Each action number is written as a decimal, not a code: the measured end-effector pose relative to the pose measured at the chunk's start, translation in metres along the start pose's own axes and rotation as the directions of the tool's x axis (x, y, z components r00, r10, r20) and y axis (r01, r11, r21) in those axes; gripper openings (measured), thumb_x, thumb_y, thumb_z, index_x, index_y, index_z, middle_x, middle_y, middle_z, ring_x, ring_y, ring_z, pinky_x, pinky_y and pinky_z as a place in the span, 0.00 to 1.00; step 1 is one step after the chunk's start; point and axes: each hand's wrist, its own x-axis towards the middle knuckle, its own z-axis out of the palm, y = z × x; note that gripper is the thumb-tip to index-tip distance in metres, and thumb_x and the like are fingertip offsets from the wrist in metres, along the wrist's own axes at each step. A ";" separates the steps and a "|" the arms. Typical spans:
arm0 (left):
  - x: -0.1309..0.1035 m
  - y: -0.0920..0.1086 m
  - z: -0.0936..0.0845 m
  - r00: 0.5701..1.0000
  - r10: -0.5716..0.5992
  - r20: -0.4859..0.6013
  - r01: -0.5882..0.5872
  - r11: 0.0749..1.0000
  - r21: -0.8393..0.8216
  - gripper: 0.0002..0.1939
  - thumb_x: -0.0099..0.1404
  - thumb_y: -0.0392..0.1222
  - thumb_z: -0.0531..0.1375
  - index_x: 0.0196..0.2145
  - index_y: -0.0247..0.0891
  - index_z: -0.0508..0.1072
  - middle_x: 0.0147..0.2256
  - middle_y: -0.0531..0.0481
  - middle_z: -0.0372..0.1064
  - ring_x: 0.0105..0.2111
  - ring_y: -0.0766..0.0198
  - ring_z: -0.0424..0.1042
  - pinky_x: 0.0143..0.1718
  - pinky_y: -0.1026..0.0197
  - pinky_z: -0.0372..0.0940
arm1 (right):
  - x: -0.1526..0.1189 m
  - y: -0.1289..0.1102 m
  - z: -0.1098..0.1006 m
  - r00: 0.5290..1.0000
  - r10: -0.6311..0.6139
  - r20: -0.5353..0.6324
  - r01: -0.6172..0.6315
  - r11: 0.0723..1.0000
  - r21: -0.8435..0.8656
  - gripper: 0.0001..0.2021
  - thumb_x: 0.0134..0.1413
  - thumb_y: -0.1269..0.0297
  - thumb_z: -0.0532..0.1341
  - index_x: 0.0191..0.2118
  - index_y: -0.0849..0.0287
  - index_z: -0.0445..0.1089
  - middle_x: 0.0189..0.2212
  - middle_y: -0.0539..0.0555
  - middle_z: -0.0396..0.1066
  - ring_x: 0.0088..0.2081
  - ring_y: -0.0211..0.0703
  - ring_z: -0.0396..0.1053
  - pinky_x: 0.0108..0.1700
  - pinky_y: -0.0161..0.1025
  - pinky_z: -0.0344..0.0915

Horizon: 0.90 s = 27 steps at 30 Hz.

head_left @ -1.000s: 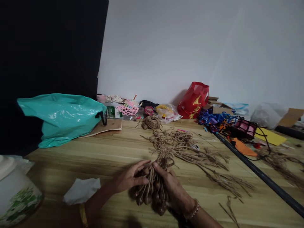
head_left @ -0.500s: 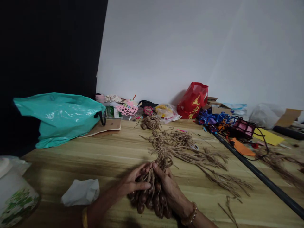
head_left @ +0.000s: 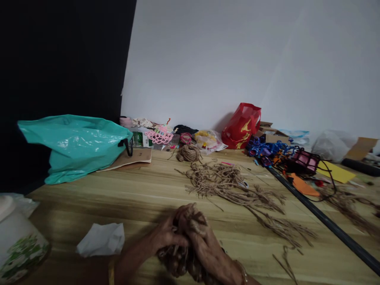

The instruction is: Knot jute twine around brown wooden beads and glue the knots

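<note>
At the lower middle, a bundle of brown cords with dark, shiny round beads [head_left: 177,266] hangs beneath my hands. My left hand [head_left: 168,235] is closed on its left side, thumb across the top of the beads. My right hand [head_left: 200,237] is wrapped round the upper cords, blurred by motion, and a loop of cord shows between its fingers. The two hands touch. Behind them, loose brown twine [head_left: 225,182] lies in a tangle across the wooden table [head_left: 133,202], with a twine ball [head_left: 189,152] beyond it.
A white cloth [head_left: 102,239] and a floral white container [head_left: 19,245] are at the left, below a teal bag [head_left: 80,146]. A red bag [head_left: 242,126] stands at the wall. A dark bar [head_left: 323,219] crosses the right, near blue ribbons [head_left: 267,147].
My right hand has closed over the cord loops that stood above my hands. The beads have moved slightly down and are more covered.
</note>
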 end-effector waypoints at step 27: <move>0.007 0.002 -0.012 0.993 -0.119 0.021 0.118 0.993 0.024 0.19 0.49 0.41 0.69 0.40 0.37 0.76 0.38 0.49 0.77 0.41 0.54 0.72 0.46 0.55 0.64 | 0.027 0.011 -0.012 0.998 -0.069 -0.001 0.068 0.992 -0.105 0.24 0.54 0.45 0.62 0.51 0.55 0.70 0.44 0.55 0.72 0.49 0.49 0.68 0.57 0.46 0.60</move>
